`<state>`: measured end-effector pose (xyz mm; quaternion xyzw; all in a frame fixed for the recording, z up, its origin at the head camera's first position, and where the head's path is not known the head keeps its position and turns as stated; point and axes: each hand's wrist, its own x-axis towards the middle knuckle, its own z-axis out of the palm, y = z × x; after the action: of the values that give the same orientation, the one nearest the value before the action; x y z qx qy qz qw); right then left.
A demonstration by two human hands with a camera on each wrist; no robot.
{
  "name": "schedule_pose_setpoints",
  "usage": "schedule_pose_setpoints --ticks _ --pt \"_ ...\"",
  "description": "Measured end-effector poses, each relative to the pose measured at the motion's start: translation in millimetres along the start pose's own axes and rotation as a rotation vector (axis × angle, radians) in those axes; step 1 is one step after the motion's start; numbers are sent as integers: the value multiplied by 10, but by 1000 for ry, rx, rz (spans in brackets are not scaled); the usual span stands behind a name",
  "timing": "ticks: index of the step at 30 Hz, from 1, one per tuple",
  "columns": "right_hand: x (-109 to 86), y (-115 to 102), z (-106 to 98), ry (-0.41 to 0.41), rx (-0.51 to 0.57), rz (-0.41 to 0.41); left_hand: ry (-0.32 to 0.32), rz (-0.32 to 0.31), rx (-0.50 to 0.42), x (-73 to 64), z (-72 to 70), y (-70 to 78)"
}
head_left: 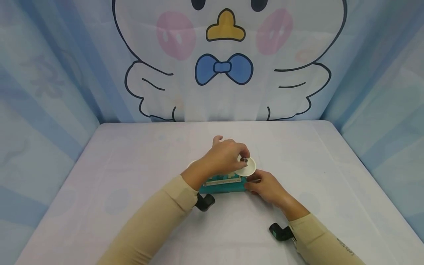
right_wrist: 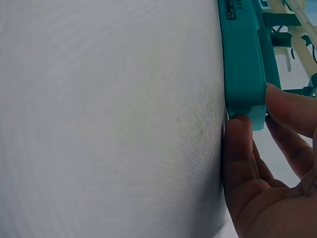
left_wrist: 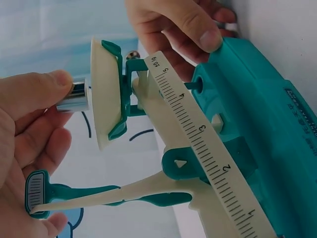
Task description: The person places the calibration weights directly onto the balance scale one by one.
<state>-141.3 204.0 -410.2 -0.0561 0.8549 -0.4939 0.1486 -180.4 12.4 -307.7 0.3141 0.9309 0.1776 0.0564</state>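
A teal balance scale (head_left: pixel 221 188) with cream pans stands mid-table. My left hand (head_left: pixel 223 157) reaches over it and pinches a shiny metal weight (left_wrist: pixel 74 97) between thumb and fingers. The lower end of that weight is right at the inner face of the right pan (left_wrist: pixel 105 94). Below the pan, a cream ruled beam (left_wrist: pixel 194 136) runs across the scale, with a pointer and small marked plate (left_wrist: pixel 35 192) at its middle. My right hand (head_left: pixel 267 187) grips the right end of the teal base (right_wrist: pixel 245 69), thumb on top and fingers at its side. My left forearm mostly hides the left pan.
A white cloth covers the table (head_left: pixel 139 158). Behind it hangs a curtain (head_left: pixel 225 103) printed with a cartoon bird, and pale blue curtains close off both sides. Black wrist cameras (head_left: pixel 281 232) hang from both sleeves close over the cloth.
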Motion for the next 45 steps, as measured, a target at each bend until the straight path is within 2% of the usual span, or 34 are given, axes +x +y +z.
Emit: schedule_pose_setpoints --ticks 5,10,27,38,41,45 --pt "1 1 -1 3 0 0 19 -10 80 7 4 29" --pt "-1 4 3 3 3 3 12 -17 119 27 22 45" --pt "-14 -1 -2 -3 2 -1 0 -39 163 47 36 82" --pt "-13 0 12 1 0 9 -17 -57 147 13 6 64" --pt "-12 -1 13 2 3 8 -15 -60 107 -29 -16 20" --pt "-12 -7 8 2 0 2 -11 -71 11 -110 -81 -68"
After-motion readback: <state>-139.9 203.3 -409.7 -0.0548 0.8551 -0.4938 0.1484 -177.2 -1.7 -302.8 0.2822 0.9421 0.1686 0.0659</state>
